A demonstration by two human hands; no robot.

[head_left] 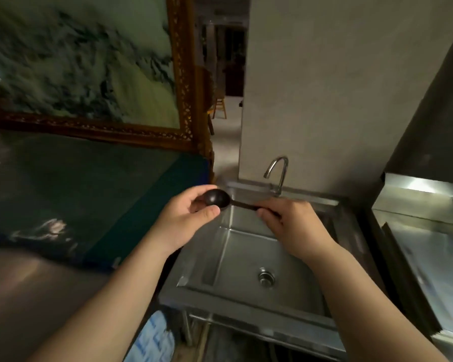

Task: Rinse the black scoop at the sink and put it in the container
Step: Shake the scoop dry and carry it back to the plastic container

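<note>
Head view looks down on a black scoop (217,200) held level above the far left corner of a steel sink (249,257), its long axis running almost straight left to right, tipped slightly down toward the right. Its round bowl points left and its thin handle points right. Both hands hold it: the left hand (186,218) cups the bowl between thumb and curled fingers, and the right hand (289,220) is closed over the far end of the handle. A curved faucet (277,173) stands at the back rim just beyond the scoop, spout turned left, with no water visibly running. The basin below looks dry, with a drain (266,277) near its middle. To the left a gilt-framed painting (89,64) leans close by; a steel worktop (429,246) lies to the right.
</note>
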